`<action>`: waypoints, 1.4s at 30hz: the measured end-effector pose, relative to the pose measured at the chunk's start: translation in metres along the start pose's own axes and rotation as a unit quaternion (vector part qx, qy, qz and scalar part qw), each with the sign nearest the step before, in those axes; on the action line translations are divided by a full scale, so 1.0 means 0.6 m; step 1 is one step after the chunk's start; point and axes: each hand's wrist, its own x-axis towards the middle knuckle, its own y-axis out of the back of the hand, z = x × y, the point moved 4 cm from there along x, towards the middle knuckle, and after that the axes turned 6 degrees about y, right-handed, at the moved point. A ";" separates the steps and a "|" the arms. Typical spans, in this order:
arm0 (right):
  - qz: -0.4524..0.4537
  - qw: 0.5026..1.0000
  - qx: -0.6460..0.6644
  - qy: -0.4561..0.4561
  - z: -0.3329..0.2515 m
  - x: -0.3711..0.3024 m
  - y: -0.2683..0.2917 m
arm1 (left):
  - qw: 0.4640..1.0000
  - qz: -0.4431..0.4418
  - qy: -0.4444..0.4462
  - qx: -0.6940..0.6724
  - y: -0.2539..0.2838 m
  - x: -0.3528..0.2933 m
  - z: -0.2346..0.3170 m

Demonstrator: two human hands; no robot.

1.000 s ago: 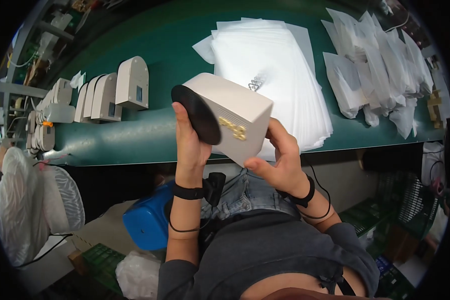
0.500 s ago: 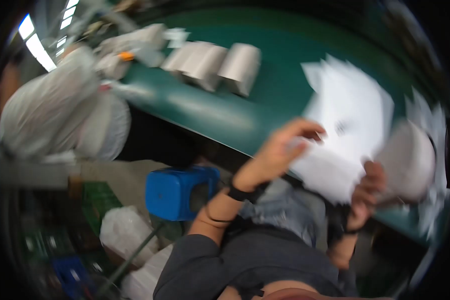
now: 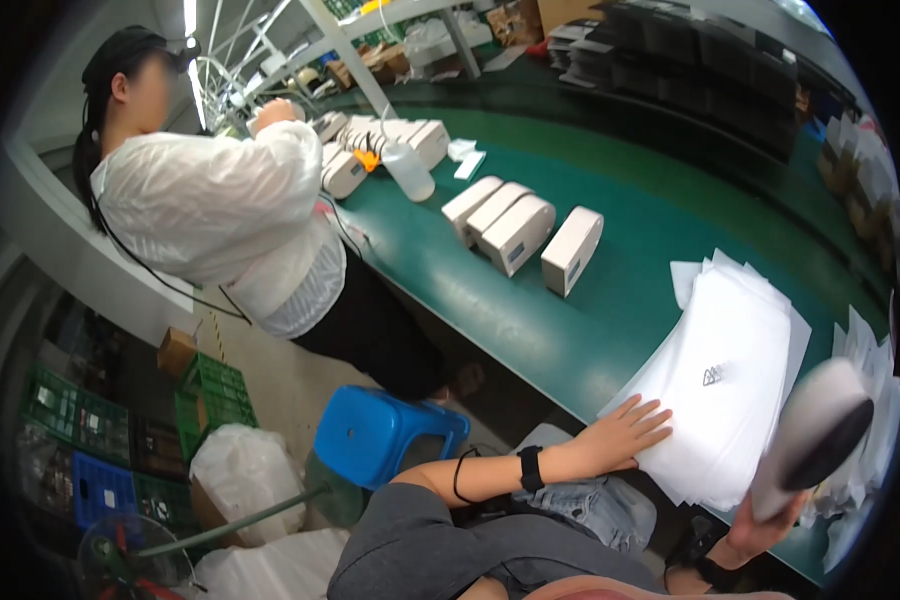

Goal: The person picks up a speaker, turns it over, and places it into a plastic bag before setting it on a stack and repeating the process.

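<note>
A thick stack of thin white sleeves or sheets [image 3: 715,390] lies at the right side of the green table, with a small dark mark on the top one. My left hand [image 3: 620,437] rests at the near left edge of this stack, fingers spread and holding nothing. Right of the stack, my right hand [image 3: 762,528] grips the lower end of a white rounded device [image 3: 820,405] with a dark oval face. The device stands tilted up off the table, and my palm hides part of its lower end.
Several whitish rounded devices [image 3: 510,225] stand in a group on the green table [image 3: 530,330]. A clear squeeze bottle [image 3: 407,172] is farther left. A co-worker in a white jacket [image 3: 210,210] works there. A blue stool [image 3: 375,435] stands below the table edge. More white sleeves [image 3: 865,370] lie far right.
My left hand has drawn back from above the sleeves to their near left edge and opened flat. My right hand has left the sleeves and taken hold of the rounded device, tilting it.
</note>
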 end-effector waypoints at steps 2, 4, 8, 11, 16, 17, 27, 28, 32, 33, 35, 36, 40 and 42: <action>0.016 1.000 0.003 -0.027 -0.002 -0.010 0.006 | 1.000 -0.006 -0.008 0.021 0.000 0.001 -0.005; 0.029 0.999 -0.001 -0.031 -0.003 -0.022 0.004 | 0.998 0.019 -0.065 0.019 -0.003 -0.005 -0.010; 0.269 0.961 0.064 -0.020 0.009 -0.036 0.012 | 0.992 -0.006 -0.110 -0.065 -0.002 0.010 -0.025; 0.152 0.923 0.339 -0.102 0.003 -0.040 0.009 | 0.992 -0.043 -0.083 -0.085 0.001 0.039 -0.029; 0.221 0.968 0.114 0.009 -0.064 -0.042 0.004 | 0.967 -0.116 0.028 -0.225 0.000 0.079 -0.039; 0.214 0.970 0.111 0.024 -0.070 -0.043 -0.010 | 0.954 -0.131 0.053 -0.265 0.000 0.067 -0.044; 0.160 0.933 -0.098 0.306 -0.234 -0.090 -0.085 | 0.932 -0.172 0.073 -0.311 -0.011 0.068 -0.030; 0.162 0.933 -0.105 0.303 -0.230 -0.083 -0.085 | 0.933 -0.151 0.090 -0.315 -0.011 0.067 -0.036; 0.069 0.985 0.062 0.149 -0.172 -0.054 -0.085 | 0.926 -0.060 0.111 -0.355 -0.008 0.079 -0.081; 0.100 0.977 -0.088 0.164 -0.152 -0.050 -0.087 | 0.922 -0.019 0.115 -0.370 -0.004 0.082 -0.090; 0.124 0.969 -0.173 0.125 -0.099 -0.046 -0.088 | 0.916 0.027 0.133 -0.378 0.010 0.092 -0.088; 0.115 0.985 -0.111 0.069 -0.067 -0.046 -0.086 | 0.907 0.073 0.152 -0.385 0.020 0.097 -0.083; 0.135 0.984 0.048 -0.106 0.037 -0.094 -0.081 | 0.868 0.109 0.198 -0.441 0.030 0.105 -0.065; 0.132 0.978 0.072 -0.147 0.068 -0.106 -0.086 | 0.856 0.102 0.214 -0.460 0.024 0.107 -0.059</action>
